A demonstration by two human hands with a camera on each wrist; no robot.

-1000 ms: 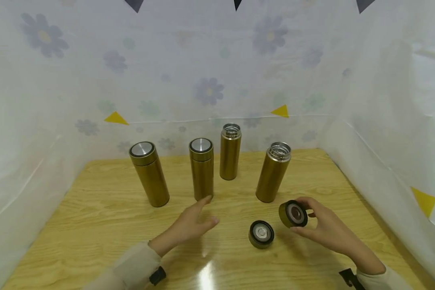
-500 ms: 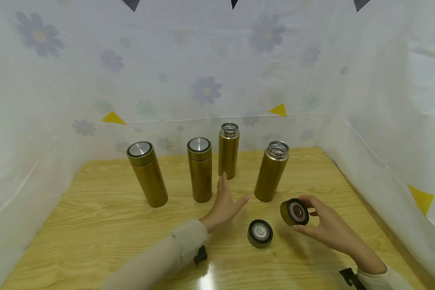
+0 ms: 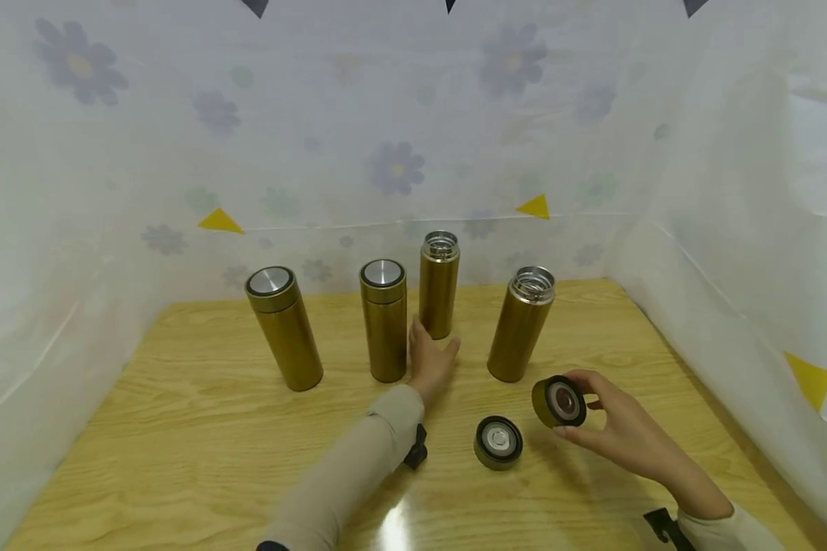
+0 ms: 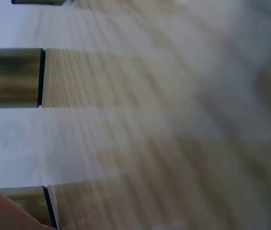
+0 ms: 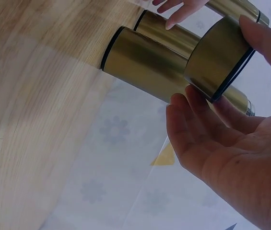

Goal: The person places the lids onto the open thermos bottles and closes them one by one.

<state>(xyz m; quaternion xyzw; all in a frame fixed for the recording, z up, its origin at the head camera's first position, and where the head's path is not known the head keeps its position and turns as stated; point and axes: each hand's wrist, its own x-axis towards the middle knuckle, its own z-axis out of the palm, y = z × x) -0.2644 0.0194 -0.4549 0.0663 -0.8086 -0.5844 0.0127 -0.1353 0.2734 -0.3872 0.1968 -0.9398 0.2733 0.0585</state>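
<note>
My right hand [image 3: 623,436] pinches a gold flask lid [image 3: 547,403] between thumb and fingers, its dark inner side turned toward the head camera. The right wrist view shows the same lid [image 5: 217,57] from its gold side. My left hand [image 3: 432,366] reaches toward the back uncapped flask [image 3: 438,298], thumb and fingers spread, fingertips overlapping its lower part. Another uncapped flask [image 3: 519,333] stands to the right, its steel mouth bare. A second lid [image 3: 498,444] lies inner side up on the table. Left of the hand stands a capped flask [image 3: 387,337].
A further capped flask [image 3: 286,333] stands at the left, leaning in this view. All stand on a wood-grain table [image 3: 179,459]. A white flowered sheet [image 3: 303,115] closes off the back and both sides.
My left hand has moved right and away from me, from in front of the middle capped flask to the back uncapped flask. The right hand keeps the lid nearly still.
</note>
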